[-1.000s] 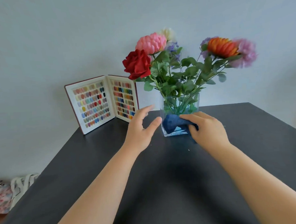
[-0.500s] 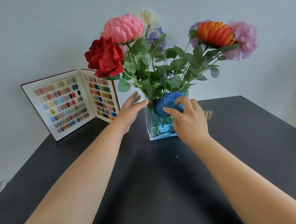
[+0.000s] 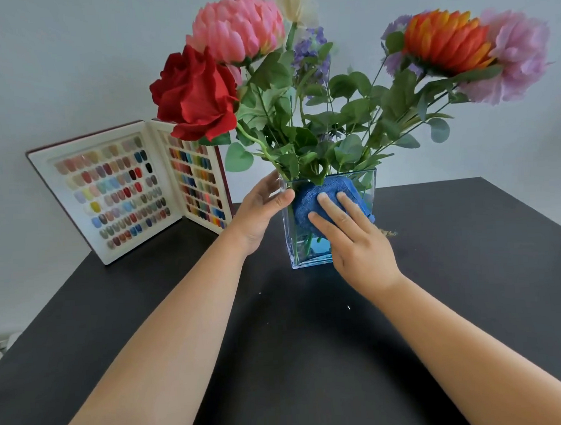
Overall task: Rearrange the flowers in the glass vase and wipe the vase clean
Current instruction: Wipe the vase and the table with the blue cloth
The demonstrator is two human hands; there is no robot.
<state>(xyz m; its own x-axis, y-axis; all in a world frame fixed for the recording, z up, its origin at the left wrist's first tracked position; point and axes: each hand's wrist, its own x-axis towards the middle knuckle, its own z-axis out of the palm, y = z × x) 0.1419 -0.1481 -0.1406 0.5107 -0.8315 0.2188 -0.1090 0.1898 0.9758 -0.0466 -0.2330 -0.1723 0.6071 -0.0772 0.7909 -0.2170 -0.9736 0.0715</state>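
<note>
A square glass vase (image 3: pixel 295 244) stands on the black table (image 3: pixel 470 267), holding a red rose (image 3: pixel 195 93), a pink bloom (image 3: pixel 237 26), an orange flower (image 3: pixel 445 41), a mauve flower (image 3: pixel 518 57) and green leaves. My right hand (image 3: pixel 352 241) presses a blue cloth (image 3: pixel 308 201) flat against the vase's front face near the rim, fingers straight. My left hand (image 3: pixel 259 210) steadies the vase's left side, thumb on the front corner and fingers behind the left wall.
An open book of nail colour samples (image 3: pixel 131 187) stands upright against the wall at the back left. A small dry scrap (image 3: pixel 389 233) lies on the table just right of the vase. The table's left edge runs diagonally.
The cloth and my right hand have risen from the vase's base to its upper front. My left hand closed in onto the vase's left side. The view moved nearer.
</note>
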